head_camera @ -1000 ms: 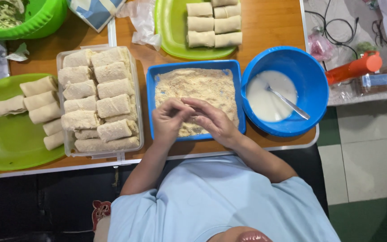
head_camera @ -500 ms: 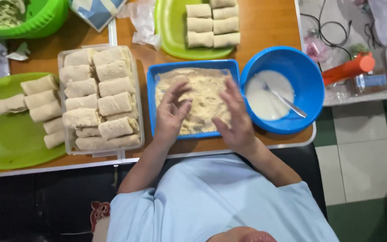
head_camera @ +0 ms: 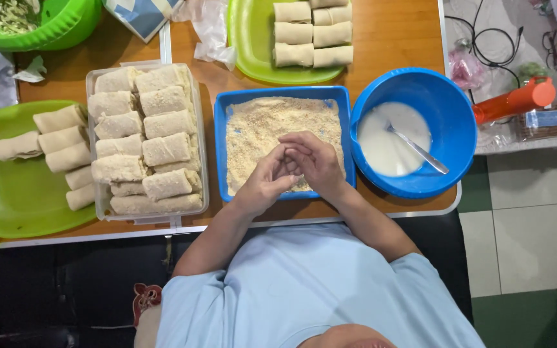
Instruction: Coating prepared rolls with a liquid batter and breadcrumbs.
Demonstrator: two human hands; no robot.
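Half a second back my hands lay spread flat and apart on the crumbs; now I see my left hand [head_camera: 267, 182] and right hand [head_camera: 314, 161] drawn together, fingers curled around each other over the near part of the blue crumb tray [head_camera: 222, 138]. I cannot tell whether a roll sits between them. Just left, the clear box [head_camera: 205, 161] of coated rolls [head_camera: 162, 148] nearly touches the tray; the blue bowl [head_camera: 452, 116] of white batter with its spoon [head_camera: 420, 151] presses its right rim. Bare tabletop [head_camera: 388, 38] opens only beyond, and the near edge is close.
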